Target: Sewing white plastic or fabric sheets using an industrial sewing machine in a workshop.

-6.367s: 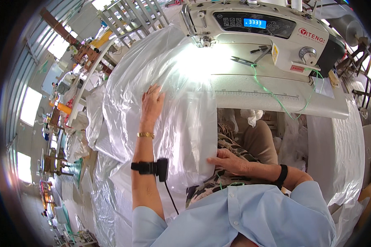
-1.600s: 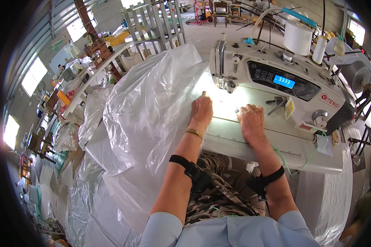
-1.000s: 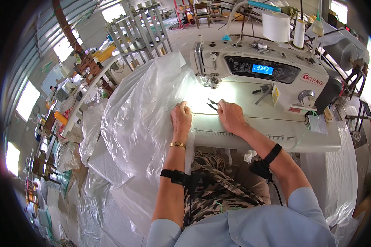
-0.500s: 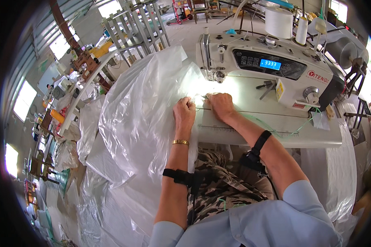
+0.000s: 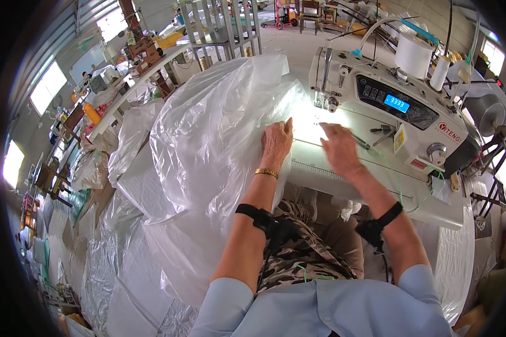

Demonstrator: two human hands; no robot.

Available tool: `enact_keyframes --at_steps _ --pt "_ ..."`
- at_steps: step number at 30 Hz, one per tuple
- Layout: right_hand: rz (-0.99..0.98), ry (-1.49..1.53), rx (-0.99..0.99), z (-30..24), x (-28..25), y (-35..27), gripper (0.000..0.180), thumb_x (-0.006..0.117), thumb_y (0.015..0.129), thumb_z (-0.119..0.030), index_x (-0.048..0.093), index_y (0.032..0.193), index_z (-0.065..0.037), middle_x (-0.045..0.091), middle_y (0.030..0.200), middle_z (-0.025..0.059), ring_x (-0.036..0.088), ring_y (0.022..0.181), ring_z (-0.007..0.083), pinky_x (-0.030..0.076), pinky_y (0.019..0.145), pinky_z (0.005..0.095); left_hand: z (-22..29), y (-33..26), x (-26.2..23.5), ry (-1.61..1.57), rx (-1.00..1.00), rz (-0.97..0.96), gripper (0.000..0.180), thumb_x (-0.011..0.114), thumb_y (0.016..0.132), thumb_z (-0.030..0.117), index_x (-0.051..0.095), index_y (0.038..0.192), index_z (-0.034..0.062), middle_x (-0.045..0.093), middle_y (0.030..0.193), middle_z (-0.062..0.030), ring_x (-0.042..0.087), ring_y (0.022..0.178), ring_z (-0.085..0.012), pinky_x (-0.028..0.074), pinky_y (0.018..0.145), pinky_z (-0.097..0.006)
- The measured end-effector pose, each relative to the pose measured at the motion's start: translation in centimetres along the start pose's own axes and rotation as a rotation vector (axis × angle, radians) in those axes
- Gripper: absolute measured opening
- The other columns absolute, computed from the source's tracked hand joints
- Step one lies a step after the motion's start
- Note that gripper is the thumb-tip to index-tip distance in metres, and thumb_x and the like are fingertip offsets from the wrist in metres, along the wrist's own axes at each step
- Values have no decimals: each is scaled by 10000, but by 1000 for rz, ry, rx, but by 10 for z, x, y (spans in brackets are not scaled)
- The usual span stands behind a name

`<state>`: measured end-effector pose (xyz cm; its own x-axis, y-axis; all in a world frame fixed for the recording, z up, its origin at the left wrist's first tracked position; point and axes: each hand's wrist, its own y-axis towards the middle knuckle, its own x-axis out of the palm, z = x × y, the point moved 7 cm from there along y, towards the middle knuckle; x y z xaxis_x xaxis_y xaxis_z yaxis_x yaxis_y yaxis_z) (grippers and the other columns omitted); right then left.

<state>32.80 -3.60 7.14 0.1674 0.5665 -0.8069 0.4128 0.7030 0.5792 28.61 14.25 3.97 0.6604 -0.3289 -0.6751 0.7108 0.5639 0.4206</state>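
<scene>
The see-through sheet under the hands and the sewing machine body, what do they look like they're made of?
The see-through sheet looks like thin plastic film: glossy, crinkled, with things showing faintly through it. The left hand presses flat on it. The sewing machine body seems to be painted metal or hard plastic: smooth, off-white, rigid; which one cannot be told.

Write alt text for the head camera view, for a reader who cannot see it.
A person's left hand and right hand press flat on a clear plastic sheet beside the needle of a white sewing machine. More plastic spills over their lap, with thread spools behind the machine.
</scene>
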Motion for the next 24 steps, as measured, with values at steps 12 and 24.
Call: enact_keyframes --at_steps 12,24 --pt "-145 83 -38 -64 70 22 303 559 918 -290 601 1031 -12 636 1020 145 605 974 310 438 924 436 -62 -191 -133 -190 -45 -64 225 542 940 61 629 1137 -3 669 1105 -137 646 1032 -227 502 868 -327" --pt "-178 -28 -63 -62 76 24 403 487 975 -347 614 1205 -42 614 1262 102 572 1153 283 411 998 407 -230 -496 -95 423 -757 -63 920 775 732 489 404 1316 -117 321 1424 -349 377 1298 -420 341 1064 -455"
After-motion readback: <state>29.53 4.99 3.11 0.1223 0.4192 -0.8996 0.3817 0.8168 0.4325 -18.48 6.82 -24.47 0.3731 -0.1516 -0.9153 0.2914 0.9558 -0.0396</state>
